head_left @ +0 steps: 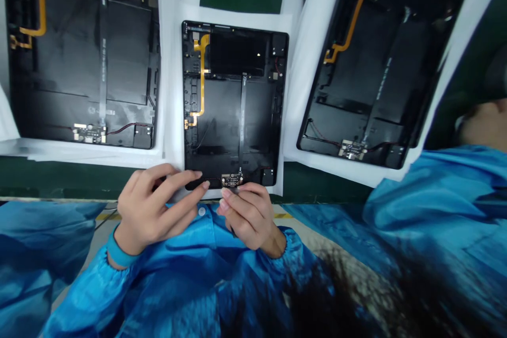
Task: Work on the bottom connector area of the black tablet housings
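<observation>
Head view, left to right: a black tablet rear housing (83, 58) lies on white foam sheet (170, 90), 1 of 3 housings in a row, with an amber flex cable (39, 10) near its upper corner and a green work mat (59, 174) below. The left hand (152, 211), wearing a teal wrist strap (119, 247) and a blue smock sleeve (127, 280), is unclenched, its fingers (174, 185) extended, with the fingertips at the lower edge of the central tablet housing (233, 116). A small circuit board (232, 180) sits at that edge, between the 2 hands, its long axis running across the housing, parallel to the edge. The right hand (249, 216) is the nearer, its bunched fingers (226, 196) just below the board and almost touching it; whether they pinch something thin cannot be told. The left fingertips lie just left of the board, slightly farther off. Further right, a third tablet housing (376, 68) lies tilted on its own white foam, with a similar board (352, 149) at its lower edge. Beyond it rests a co-worker's blue sleeve (412, 200).
</observation>
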{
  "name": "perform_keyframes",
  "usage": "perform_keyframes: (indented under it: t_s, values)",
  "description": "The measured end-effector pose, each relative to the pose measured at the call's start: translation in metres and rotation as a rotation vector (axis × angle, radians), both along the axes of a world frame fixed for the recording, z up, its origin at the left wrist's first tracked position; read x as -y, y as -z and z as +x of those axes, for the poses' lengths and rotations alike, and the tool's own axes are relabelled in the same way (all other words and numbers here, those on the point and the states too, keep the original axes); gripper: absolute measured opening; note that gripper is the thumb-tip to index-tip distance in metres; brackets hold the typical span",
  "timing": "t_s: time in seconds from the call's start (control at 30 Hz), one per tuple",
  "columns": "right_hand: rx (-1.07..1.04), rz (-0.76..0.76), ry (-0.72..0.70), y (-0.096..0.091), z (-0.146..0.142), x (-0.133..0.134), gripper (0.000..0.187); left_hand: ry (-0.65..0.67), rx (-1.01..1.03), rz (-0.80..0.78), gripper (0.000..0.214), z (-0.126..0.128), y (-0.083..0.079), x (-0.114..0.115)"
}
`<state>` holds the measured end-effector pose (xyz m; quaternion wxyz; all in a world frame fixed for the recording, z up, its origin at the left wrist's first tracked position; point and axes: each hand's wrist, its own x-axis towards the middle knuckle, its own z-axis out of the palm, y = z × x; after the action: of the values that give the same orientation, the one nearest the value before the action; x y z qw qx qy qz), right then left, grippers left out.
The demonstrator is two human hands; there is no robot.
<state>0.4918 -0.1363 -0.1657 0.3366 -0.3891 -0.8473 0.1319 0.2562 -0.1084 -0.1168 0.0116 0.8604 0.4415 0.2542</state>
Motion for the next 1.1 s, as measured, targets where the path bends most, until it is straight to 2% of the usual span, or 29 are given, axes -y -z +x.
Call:
perform_keyframes:
  t_s: [0.07, 0.17, 0.3, 0.43, 0.5, 0.77, 0.97, 1.1]
  values:
    - [-0.085, 0.086, 0.005, -0.011, -0.003, -0.003, 0.025, 0.03, 0.058, 0.015, 0.025, -0.004, 0.003, 0.003]
    - [-0.165, 0.107, 0.047, -0.021, -0.007, -0.005, 0.025, -0.012, 0.085, 0.066, 0.025, -0.007, 0.009, 0.007]
    - [-0.181, 0.043, 0.092, -0.03, -0.016, -0.008, 0.036, -0.057, 0.031, 0.13, 0.022, -0.01, 0.012, 0.009]
    - [-0.15, -0.065, -0.029, -0.044, -0.028, -0.017, 0.034, 0.022, 0.016, 0.154, 0.021, -0.013, 0.008, 0.006]
    - [-0.139, -0.091, -0.045, -0.049, -0.033, -0.02, 0.032, 0.054, 0.031, 0.132, 0.017, -0.014, 0.006, 0.006]
    - [-0.159, -0.115, -0.02, -0.043, -0.042, -0.021, 0.028, 0.079, 0.008, 0.175, 0.012, -0.016, 0.01, 0.004]
    - [-0.146, -0.118, -0.01, -0.044, -0.041, -0.025, 0.024, 0.023, -0.006, 0.185, 0.011, -0.014, 0.008, 0.003]
    - [-0.159, -0.153, -0.042, -0.046, -0.035, -0.029, 0.03, 0.015, -0.011, 0.165, 0.012, -0.013, 0.009, 0.003]
